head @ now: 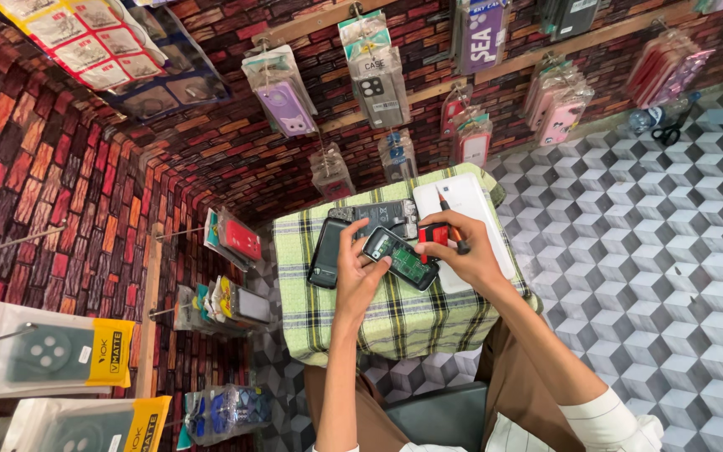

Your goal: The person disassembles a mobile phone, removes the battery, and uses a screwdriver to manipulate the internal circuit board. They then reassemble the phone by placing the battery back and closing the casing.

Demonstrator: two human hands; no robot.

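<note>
Two hands [357,272] [462,255] — one opened phone [401,257], one screwdriver [448,219].

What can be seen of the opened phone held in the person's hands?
The opened phone is a small dark slab with its back off, showing a greenish board inside a black frame. It lies tilted, held just above the green checked cloth. The left hand grips its near-left end, and the right hand, holding a red-handled tool, touches its far-right end.
</note>
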